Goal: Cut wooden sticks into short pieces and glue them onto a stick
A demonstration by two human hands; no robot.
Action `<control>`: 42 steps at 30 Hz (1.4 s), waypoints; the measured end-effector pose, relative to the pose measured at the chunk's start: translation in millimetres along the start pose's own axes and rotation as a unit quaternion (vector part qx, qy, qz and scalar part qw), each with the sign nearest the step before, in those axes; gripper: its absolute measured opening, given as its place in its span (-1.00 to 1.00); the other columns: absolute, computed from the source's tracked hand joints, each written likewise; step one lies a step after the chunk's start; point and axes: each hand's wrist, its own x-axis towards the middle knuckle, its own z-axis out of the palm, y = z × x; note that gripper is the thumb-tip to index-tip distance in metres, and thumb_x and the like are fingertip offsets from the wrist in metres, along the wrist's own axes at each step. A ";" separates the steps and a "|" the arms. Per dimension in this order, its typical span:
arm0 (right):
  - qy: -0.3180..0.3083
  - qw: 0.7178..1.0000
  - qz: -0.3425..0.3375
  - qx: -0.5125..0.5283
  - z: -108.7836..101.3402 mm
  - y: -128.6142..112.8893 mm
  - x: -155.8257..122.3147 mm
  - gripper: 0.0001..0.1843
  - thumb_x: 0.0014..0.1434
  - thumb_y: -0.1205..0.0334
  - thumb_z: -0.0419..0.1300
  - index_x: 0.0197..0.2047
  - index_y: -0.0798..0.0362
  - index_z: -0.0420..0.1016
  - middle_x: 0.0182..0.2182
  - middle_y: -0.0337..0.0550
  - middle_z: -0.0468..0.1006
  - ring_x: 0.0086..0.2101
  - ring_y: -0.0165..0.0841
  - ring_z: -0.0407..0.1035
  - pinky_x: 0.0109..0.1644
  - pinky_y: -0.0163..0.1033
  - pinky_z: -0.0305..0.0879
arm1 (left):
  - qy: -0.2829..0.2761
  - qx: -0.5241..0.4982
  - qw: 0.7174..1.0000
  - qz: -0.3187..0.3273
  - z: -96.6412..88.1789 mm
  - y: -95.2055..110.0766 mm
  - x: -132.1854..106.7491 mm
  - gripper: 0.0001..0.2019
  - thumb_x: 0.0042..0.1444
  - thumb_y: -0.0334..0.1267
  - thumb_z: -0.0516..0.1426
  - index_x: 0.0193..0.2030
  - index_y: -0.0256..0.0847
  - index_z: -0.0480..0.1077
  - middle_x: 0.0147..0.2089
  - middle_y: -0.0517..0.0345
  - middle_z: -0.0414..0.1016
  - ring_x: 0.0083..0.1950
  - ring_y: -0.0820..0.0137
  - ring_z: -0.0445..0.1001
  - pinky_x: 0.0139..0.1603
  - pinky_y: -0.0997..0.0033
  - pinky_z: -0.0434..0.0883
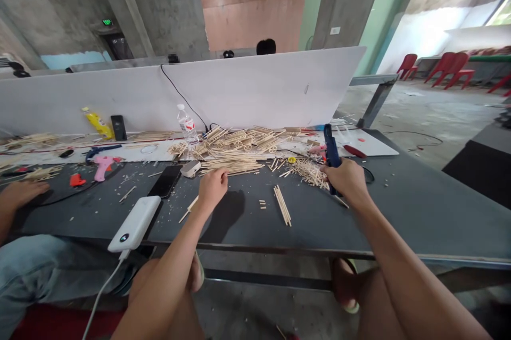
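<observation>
We start at the near edge of the dark grey table (399,207), where a white power bank (134,223) lies left of centre with its white cable (104,287) hanging over the edge. Just beyond it rests a black phone (165,181), face up. Our left hand (213,183) lies palm down near the middle of the table, fingers curled downward with their tips at the near fringe of the loose stick pile (235,146); we cannot tell whether they pinch a stick. A single stick (188,209) lies just beside the left wrist. Between the two hands, a small bundle of sticks (282,204) lies flat, with a few short cut pieces (262,204) just to its left. Our right hand (346,179) is clenched around a dark blue hand tool (330,154), which it holds roughly upright above the table, right of centre, beside a tangle of thin sticks (309,171). At the left edge of the table, another person's hand (22,191) rests flat on the surface. Further back on the left lie a pink glue gun (102,164) and a yellow bottle (97,123). A clear water bottle (187,124) stands upright at the far edge, touching the left end of the pile. A white partition board (239,90) runs along the far edge.
</observation>
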 end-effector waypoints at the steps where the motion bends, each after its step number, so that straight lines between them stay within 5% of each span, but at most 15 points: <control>1: -0.009 1.000 0.007 0.022 -5.1 2.1 -3.1 -0.65 0.02 0.05 0.18 -0.24 0.14 0.57 -0.52 -0.02 0.57 -0.40 -0.18 0.47 -0.35 -0.23 0.25 | 0.003 0.009 1.000 -0.009 0.1 -3.7 1.6 -0.76 0.20 -0.36 0.02 -0.12 -0.16 0.50 -0.18 0.06 0.61 -0.21 0.30 0.54 -0.16 0.42 0.37; 6: -0.044 0.993 0.040 0.098 -20.5 13.6 -11.4 -0.72 -0.03 0.11 0.23 -0.32 0.14 0.58 -0.58 -0.07 0.56 -0.49 -0.24 0.48 -0.43 -0.27 0.24 | -0.003 0.041 0.999 -0.015 8.4 -13.4 11.1 -0.75 0.19 -0.36 0.03 -0.13 -0.15 0.52 -0.13 0.06 0.60 -0.11 0.27 0.53 -0.05 0.37 0.39; 17: -0.053 0.993 0.042 0.101 -32.3 30.2 -17.2 -0.77 -0.01 0.15 0.22 -0.35 0.13 0.56 -0.58 -0.08 0.55 -0.53 -0.29 0.48 -0.49 -0.32 0.24 | -0.106 0.046 0.988 0.102 41.2 13.2 21.3 -0.68 0.14 -0.46 0.05 -0.03 -0.19 0.51 -0.07 -0.02 0.57 0.02 0.23 0.47 0.12 0.30 0.34; 22: -0.054 0.991 0.047 0.109 -38.0 26.4 -20.0 -0.77 -0.03 0.14 0.23 -0.34 0.11 0.56 -0.58 -0.10 0.56 -0.52 -0.29 0.49 -0.49 -0.34 0.26 | -0.100 0.052 0.989 0.099 45.0 8.1 29.4 -0.71 0.13 -0.45 0.05 -0.07 -0.25 0.52 0.11 -0.09 0.46 0.14 0.17 0.38 0.20 0.17 0.28; 27: -0.052 0.989 0.031 0.132 -28.3 29.7 -16.8 -0.71 -0.04 0.13 0.24 -0.26 0.12 0.57 -0.52 -0.10 0.58 -0.54 -0.31 0.47 -0.50 -0.34 0.26 | -0.090 0.049 0.989 0.109 48.2 12.0 34.0 -0.65 0.13 -0.51 0.01 -0.02 -0.23 0.50 0.09 -0.07 0.46 0.18 0.19 0.33 0.21 0.16 0.27; 34: -0.070 0.996 0.004 0.060 -16.8 24.3 -15.1 -0.70 0.01 0.15 0.19 -0.22 0.13 0.56 -0.57 -0.11 0.55 -0.51 -0.31 0.46 -0.45 -0.32 0.25 | -0.160 -0.001 0.964 0.210 72.9 49.9 20.2 -0.56 0.26 -0.45 -0.08 0.24 -0.19 0.30 0.28 -0.03 0.31 0.30 0.22 0.24 0.26 0.15 0.21; 37: -0.067 0.998 -0.014 -0.007 -12.2 19.5 -14.3 -0.68 0.03 0.14 0.18 -0.19 0.14 0.55 -0.57 -0.10 0.54 -0.48 -0.29 0.45 -0.42 -0.31 0.24 | -0.165 0.004 0.960 0.228 75.8 57.7 17.9 -0.57 0.27 -0.44 -0.09 0.24 -0.19 0.30 0.29 -0.03 0.31 0.31 0.21 0.23 0.27 0.14 0.19; 42: -0.129 0.990 -0.008 0.055 2.8 15.0 -9.1 -0.73 0.00 0.19 0.23 -0.22 0.12 0.55 -0.58 -0.16 0.54 -0.51 -0.34 0.44 -0.42 -0.35 0.24 | -0.140 -0.033 0.963 0.230 69.9 60.6 16.7 -0.62 0.28 -0.41 -0.08 0.17 -0.21 0.36 0.19 -0.04 0.41 0.23 0.25 0.34 0.20 0.19 0.29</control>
